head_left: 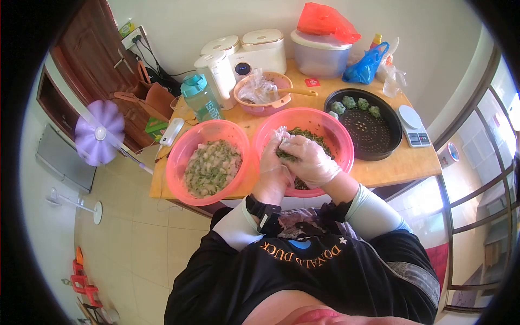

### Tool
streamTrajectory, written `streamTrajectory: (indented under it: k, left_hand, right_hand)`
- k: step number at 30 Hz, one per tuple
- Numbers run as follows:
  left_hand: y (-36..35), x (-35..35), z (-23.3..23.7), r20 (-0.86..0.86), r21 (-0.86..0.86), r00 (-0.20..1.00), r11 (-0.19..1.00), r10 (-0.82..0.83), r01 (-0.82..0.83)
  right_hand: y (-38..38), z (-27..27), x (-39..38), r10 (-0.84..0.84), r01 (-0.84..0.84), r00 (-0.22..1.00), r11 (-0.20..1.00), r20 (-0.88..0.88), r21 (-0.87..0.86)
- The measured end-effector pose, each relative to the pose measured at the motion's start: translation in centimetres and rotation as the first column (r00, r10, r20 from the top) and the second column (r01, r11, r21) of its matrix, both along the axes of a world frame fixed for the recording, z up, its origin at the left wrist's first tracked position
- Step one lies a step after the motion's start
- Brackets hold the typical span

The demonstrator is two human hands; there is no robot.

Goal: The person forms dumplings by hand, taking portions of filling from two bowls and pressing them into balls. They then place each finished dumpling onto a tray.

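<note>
My left hand (273, 169) and my right hand (313, 161), both in clear plastic gloves, are pressed together above the right pink basin (346, 138). Between them is a clump of chopped greens (287, 156), its lower part hidden by my fingers. More dark chopped greens (319, 140) lie in that basin. Beside it, the left pink basin (176, 179) contains a paler mix of whitish chunks and green bits (214, 168). On the right, a round black perforated pan (374, 138) carries several green-white balls (349, 102) along its far side.
A kitchen scale (413, 122) stands right of the pan. Behind the basins are a smaller pink bowl (265, 108) with a plastic bag and a spatula handle, a teal bottle (200, 100), a white appliance (260, 51) and a lidded tub (320, 57). A fan (101, 133) spins at left.
</note>
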State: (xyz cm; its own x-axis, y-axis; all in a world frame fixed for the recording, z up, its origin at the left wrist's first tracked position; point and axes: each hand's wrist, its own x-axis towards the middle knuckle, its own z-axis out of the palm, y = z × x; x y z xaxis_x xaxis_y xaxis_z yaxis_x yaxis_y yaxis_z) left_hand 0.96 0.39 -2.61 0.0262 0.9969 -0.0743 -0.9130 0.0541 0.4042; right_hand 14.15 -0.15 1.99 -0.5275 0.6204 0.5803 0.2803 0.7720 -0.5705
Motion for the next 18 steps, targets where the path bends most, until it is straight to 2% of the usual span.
streamTrajectory:
  k: [1,2,3,4,6,9,11,13,15,16,18]
  left_hand:
    - [-0.1,0.1,0.6,0.001,0.002,1.0,1.0,0.002,-0.002]
    - [-0.4,0.2,1.5,0.027,-0.072,1.0,0.997,0.016,-0.014]
    - [-0.5,0.1,2.0,0.053,-0.147,0.998,0.989,0.032,-0.024]
    - [-0.5,0.0,1.8,0.054,-0.146,0.998,0.989,0.036,-0.028]
    - [-0.2,-0.3,1.1,0.113,-0.009,0.993,1.0,-0.02,0.021]
    - [0.4,-0.4,0.0,0.076,0.042,0.997,0.999,0.009,-0.012]
    - [-0.4,0.1,1.3,0.059,0.024,0.998,0.999,0.033,-0.034]
    - [-0.6,0.2,1.5,0.043,0.005,0.997,0.998,0.058,-0.058]
    - [-0.4,0.1,1.1,0.064,-0.009,0.998,1.0,0.007,-0.007]
    - [-0.5,0.0,1.1,0.065,-0.008,0.998,1.0,0.007,-0.007]
    - [-0.9,-0.3,1.1,0.174,0.089,0.982,0.994,-0.078,0.064]
  right_hand:
    - [-0.3,0.5,0.0,0.003,-0.003,0.998,1.0,-0.066,0.012]
    - [-0.4,0.7,0.0,0.009,-0.006,0.991,1.0,-0.131,0.024]
    - [-0.4,0.6,0.0,0.013,-0.009,0.991,1.0,-0.13,0.026]
    - [-0.3,0.3,0.1,-0.024,0.022,0.994,0.999,-0.105,-0.023]
    - [-0.3,0.0,0.1,-0.06,0.054,0.995,0.996,-0.078,-0.072]
    - [-0.1,-0.2,-0.1,-0.046,0.042,0.998,0.996,-0.049,-0.078]
    - [0.4,-0.5,-0.2,0.033,-0.032,0.999,0.997,-0.002,0.076]
    - [0.1,-0.1,0.0,0.038,-0.039,0.999,0.997,0.009,0.064]
    - [-0.1,0.4,0.3,0.045,-0.046,0.999,0.998,0.022,0.051]
    - [-0.1,0.7,0.5,0.042,-0.043,0.999,0.994,0.015,0.102]
    - [-0.4,1.1,0.6,0.04,-0.041,0.999,0.987,0.01,0.153]
